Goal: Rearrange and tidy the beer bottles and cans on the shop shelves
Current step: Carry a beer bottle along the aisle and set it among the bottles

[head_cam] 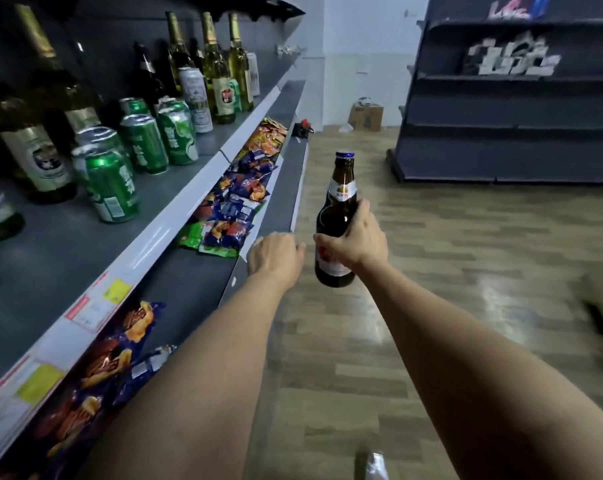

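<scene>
While the right hand (357,239) grips an upright brown glass beer bottle with a blue cap (338,216) over open wood-pattern floor (431,271), the left hand (276,254), fingers curled and holding nothing, hangs just left of it, near the grey lower shelf's (196,271) front edge. Green cans (113,185) stand on the grey upper shelf (68,244), far left.

You can't read any wording here: labels on the brown bottle (336,216), the green cans (111,188) and the shelf price tags (116,291) are too blurred.
</scene>
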{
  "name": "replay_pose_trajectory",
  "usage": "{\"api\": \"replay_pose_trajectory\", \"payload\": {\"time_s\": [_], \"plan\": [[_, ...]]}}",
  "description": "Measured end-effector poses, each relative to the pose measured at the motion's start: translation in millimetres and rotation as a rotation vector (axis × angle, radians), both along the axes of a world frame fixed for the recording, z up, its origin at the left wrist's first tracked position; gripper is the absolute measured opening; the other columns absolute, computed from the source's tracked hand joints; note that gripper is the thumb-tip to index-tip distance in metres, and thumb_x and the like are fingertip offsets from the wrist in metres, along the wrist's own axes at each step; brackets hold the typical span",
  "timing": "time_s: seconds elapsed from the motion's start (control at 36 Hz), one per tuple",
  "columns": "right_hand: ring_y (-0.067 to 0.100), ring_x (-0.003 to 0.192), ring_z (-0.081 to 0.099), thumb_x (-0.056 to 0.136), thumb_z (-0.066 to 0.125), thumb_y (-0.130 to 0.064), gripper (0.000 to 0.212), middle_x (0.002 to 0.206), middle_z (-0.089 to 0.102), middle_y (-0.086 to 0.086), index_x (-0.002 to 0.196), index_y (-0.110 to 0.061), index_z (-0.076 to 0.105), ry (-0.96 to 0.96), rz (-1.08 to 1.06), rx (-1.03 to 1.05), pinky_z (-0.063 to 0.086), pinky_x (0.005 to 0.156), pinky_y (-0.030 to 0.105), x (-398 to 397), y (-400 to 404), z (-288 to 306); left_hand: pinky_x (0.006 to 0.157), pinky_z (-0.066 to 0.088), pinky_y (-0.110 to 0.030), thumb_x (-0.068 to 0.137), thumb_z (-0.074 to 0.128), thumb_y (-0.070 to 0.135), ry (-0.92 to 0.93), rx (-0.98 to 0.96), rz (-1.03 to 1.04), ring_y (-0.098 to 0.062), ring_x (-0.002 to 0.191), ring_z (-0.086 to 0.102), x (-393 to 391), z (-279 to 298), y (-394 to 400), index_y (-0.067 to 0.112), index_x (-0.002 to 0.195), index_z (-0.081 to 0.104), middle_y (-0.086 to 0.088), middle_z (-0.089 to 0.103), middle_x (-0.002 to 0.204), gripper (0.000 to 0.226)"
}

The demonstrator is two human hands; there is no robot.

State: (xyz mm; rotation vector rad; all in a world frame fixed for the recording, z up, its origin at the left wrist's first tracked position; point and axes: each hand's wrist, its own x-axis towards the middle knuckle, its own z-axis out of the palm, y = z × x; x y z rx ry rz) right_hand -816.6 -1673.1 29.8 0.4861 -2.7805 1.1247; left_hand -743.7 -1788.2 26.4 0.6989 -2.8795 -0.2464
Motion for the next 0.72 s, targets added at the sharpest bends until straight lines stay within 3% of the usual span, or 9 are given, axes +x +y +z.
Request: {"api": "replay_pose_trajectory", "payload": {"time_s": [0.14, 0.28, 0.53, 0.72], "plan": [[0.037, 0.109, 0.057, 0.071, 0.076, -0.048, 0.070, 0.122, 0.053, 0.009, 0.116, -0.015, 0.036, 0.023, 0.053, 0.050, 0.040, 0.077, 0.036, -83.6, -3.4, 0.0, 0.090, 0.040, -0.036, 0.102, 0.036, 0.035, 0.023, -0.010, 0.017, -0.028, 0.109, 0.057, -77.4, -0.5, -5.4, 0.015, 0.123, 0.060, -0.010, 0.063, 0.119, 0.039], [0.037, 0.109, 0.057, 0.072, 0.075, -0.047, 0.075, 0.123, 0.053, 0.011, 0.127, -0.015, 0.036, 0.064, 0.131, 0.093, 0.043, 0.084, 0.039, -175.5, -6.9, 13.9, 0.101, 0.032, -0.035, 0.102, 0.036, 0.036, 0.016, -0.020, 0.073, -0.025, 0.116, 0.054, -163.2, 10.4, -5.5, 0.018, 0.123, 0.061, -0.008, 0.064, 0.119, 0.038], [0.037, 0.107, 0.057, 0.072, 0.076, -0.046, 0.068, 0.120, 0.054, 0.011, 0.117, -0.012, 0.037, 0.088, 0.187, 0.063, 0.039, 0.076, 0.036, -309.6, -31.2, 26.1, 0.090, 0.040, -0.033, 0.102, 0.038, 0.034, 0.043, -0.013, 0.117, -0.027, 0.112, 0.056, -295.7, 27.8, -19.5, 0.017, 0.126, 0.059, -0.009, 0.063, 0.120, 0.037], [0.035, 0.112, 0.056, 0.072, 0.076, -0.045, 0.072, 0.125, 0.054, 0.009, 0.124, -0.015, 0.038, 0.094, 0.244, 0.054, 0.043, 0.084, 0.039, -394.8, -67.7, 24.6, 0.084, 0.045, -0.036, 0.101, 0.039, 0.037, 0.056, 0.000, 0.144, -0.031, 0.113, 0.055, -380.2, 20.0, -59.0, 0.016, 0.126, 0.059, -0.011, 0.062, 0.122, 0.038]]}}
